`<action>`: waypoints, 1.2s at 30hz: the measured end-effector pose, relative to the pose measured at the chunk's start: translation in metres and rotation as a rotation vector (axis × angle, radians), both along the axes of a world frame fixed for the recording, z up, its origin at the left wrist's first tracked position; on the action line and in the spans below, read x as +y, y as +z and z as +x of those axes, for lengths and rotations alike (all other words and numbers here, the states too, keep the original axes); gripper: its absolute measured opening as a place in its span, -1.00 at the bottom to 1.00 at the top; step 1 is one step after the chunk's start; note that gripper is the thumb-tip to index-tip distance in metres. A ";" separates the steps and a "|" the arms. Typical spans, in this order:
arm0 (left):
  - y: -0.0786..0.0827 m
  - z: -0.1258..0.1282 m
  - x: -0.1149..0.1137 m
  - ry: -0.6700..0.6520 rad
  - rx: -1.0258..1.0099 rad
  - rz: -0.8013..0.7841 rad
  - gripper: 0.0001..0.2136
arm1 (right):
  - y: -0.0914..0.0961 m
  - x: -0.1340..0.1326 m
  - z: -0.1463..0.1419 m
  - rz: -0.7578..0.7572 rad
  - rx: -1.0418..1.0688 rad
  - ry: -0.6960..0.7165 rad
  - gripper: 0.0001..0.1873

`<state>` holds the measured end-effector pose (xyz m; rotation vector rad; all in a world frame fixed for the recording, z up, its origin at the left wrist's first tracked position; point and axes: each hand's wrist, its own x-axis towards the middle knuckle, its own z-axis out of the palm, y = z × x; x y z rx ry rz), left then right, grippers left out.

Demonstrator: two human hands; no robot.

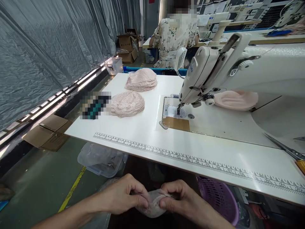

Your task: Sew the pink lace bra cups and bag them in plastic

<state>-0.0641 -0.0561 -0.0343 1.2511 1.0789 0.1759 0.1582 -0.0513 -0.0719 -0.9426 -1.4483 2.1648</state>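
Note:
My left hand [128, 196] and my right hand [179, 197] are close together, below the front edge of the sewing table. Between them is a pale, rounded fabric cup [154, 208], pinched by the thumb and fingers of each hand. Parts of it are hidden by my fingers. Above and beyond my hands stands a white sewing machine [202, 73], its presser foot over the needle plate. Two stacks of pinkish lace cups lie on the left half of the table, a nearer stack [128, 104] and a farther stack [143, 79].
The white table [143, 132] has a printed ruler near its front edge. Scissors [283, 146] lie at the right, and smooth pink cups [235, 100] sit behind the machine head. Beneath are a clear bin [102, 159] and a purple basket [218, 197]. A person [176, 38] sits ahead.

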 end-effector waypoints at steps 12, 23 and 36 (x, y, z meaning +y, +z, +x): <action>0.005 -0.006 0.008 -0.115 0.031 0.015 -0.82 | 0.001 0.005 0.007 -0.036 -0.039 -0.027 -0.63; 0.007 -0.004 0.010 -0.113 -0.005 -0.009 -0.80 | 0.001 0.005 0.004 -0.102 -0.011 0.074 -0.72; -0.006 -0.012 0.008 -0.089 -0.127 -0.115 -0.84 | -0.001 0.010 0.014 -0.115 0.031 0.043 -0.69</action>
